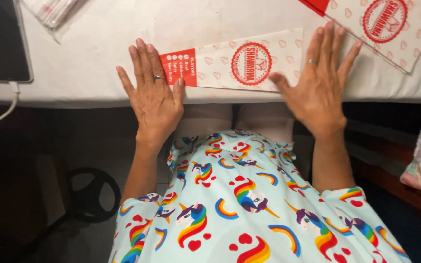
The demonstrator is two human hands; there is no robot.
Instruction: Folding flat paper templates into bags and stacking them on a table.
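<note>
Two hands lie flat and open on the table [98, 53], pressing a long tapered paper sleeve [230, 65] near its front edge. The left hand [154, 95] covers the red end of the sleeve with fingers spread; the right hand [320, 80] rests palm down on the wide end, fingers together and pointing away. Neither hand grips anything; both simply bear down.

To flatten it well, I judge the palms should stay low and slide outward from the middle with even weight, so the paper does not buckle or creep toward the table's edge, which it already sits close to. Keeping the left hand planted while the right smooths would stop the sleeve from turning.

A second sleeve [391, 29] at the far right is cut off by the frame, so its full length is unknown. A dark phone [3, 41] with a white cable [1, 109] is clipped at the top left, and a clear packet [54, 12] beside it is too cropped to identify. Whether the sleeve's ends under the palms are creased cannot be told.
</note>
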